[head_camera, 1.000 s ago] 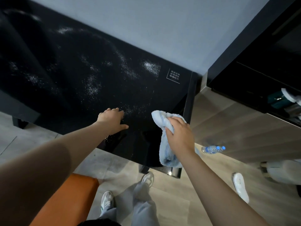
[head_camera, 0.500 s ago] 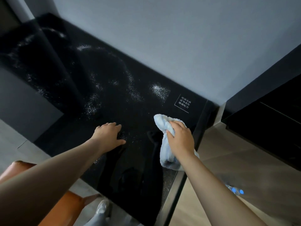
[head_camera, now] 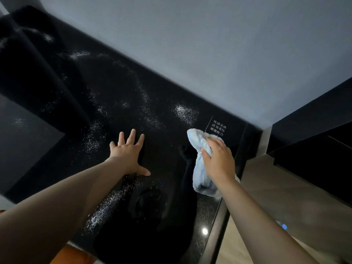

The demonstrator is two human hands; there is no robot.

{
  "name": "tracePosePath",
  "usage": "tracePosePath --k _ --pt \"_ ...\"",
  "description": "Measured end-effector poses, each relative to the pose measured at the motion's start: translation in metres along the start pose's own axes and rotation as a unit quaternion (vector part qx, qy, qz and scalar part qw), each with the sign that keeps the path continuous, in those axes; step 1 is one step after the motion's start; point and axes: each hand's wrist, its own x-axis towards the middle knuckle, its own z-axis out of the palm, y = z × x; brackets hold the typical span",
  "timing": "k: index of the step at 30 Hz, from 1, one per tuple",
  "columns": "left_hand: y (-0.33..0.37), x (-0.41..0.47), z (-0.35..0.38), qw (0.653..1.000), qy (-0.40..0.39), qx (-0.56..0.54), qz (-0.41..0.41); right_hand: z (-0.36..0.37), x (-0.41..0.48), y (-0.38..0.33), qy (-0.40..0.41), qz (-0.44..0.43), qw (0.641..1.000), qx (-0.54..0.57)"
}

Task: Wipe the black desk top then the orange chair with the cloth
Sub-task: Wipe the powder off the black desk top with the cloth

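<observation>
The glossy black desk top [head_camera: 118, 88] fills the middle of the head view, with patches of white powder strewn across it. My left hand [head_camera: 127, 154] lies flat on the glass with fingers spread. To its right, my right hand [head_camera: 219, 162] grips a bunched light blue cloth [head_camera: 200, 143] near the desk's right edge; the cloth's upper end pokes out toward a small white printed label [head_camera: 219, 128]. Only a sliver of the orange chair [head_camera: 74, 255] shows at the bottom left, under my left arm.
A grey wall [head_camera: 209, 44] runs along the desk's far edge. A dark cabinet [head_camera: 314, 134] stands to the right, with wooden floor [head_camera: 285, 187] below it. A bottle's blue cap [head_camera: 283, 226] peeks out beside my right forearm.
The view has lifted and moved closer over the desk. My left hand has spread its fingers flat and slid farther in. My right hand carried the cloth onto the top near the label.
</observation>
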Motion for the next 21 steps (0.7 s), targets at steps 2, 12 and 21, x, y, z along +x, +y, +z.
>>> tracePosePath --k 2,12,21 --pt "-0.001 0.010 0.000 0.999 -0.025 0.010 -0.016 0.001 0.014 0.001 0.006 0.005 1.000 -0.004" --pt "-0.006 0.023 0.017 1.000 -0.020 -0.011 -0.011 0.011 0.096 -0.002 0.019 0.009 1.000 -0.014" --pt "-0.007 0.024 0.018 1.000 -0.012 -0.021 -0.009 0.010 0.168 0.002 0.027 -0.017 0.997 -0.070"
